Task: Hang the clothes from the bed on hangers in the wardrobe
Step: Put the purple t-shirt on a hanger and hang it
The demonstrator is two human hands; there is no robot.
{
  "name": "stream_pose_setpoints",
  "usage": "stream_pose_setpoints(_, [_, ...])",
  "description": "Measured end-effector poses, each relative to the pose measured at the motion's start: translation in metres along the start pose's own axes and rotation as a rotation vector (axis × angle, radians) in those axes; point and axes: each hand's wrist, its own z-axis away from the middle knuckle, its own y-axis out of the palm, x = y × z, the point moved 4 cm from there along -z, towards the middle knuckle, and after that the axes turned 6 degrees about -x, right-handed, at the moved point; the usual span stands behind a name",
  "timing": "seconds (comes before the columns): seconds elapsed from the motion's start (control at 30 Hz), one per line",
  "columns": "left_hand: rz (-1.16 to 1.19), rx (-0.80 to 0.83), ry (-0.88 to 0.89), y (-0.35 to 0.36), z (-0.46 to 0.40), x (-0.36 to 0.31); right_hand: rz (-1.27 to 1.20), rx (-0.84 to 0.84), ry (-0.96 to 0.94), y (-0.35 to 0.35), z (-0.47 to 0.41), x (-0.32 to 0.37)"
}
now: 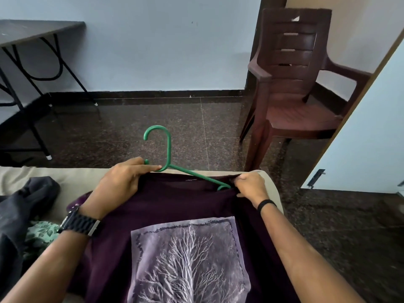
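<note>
T-shirt: a dark purple T-shirt point(175, 206) with a pale square print of a bare white tree is lying front-up on the bed, its neck end pointing towards the floor beyond the bed's edge.
Hanger: a green plastic hanger point(169, 154) is sitting at the shirt's neck, its hook sticking out past the collar over the floor; one arm is running down to the right into the shoulder, and the other arm is hidden under cloth and fingers.
Left hand: the left hand point(122, 180) is resting on the shirt's left shoulder, fingers curling round the hanger at the base of the hook; a dark link watch is sitting on that wrist.
Right hand: the right hand point(251, 185) is pinching the shirt's fabric at the right shoulder, just beside the hanger's arm end; a thin black band is circling the wrist.
Bed: the bed point(72, 176), in a beige sheet, is carrying the shirt near its right corner.
Other clothes: a dark grey garment point(19, 206) is lying bunched at the left, with a green leaf-patterned cloth point(41, 235) just beside it.
Room: a brown plastic chair point(293, 84) is standing on the speckled dark floor point(175, 119) to the right, and a folding table, its dark tabletop point(32, 29) on black legs, is standing against the blue wall at the left.
</note>
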Motion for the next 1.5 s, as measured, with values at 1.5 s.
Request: stream_pose_setpoints(1.5, [0.292,-0.694,0.130,-0.182,-0.106,-0.118,0.157,-0.372,-0.903,-0.243,0.093,0.212])
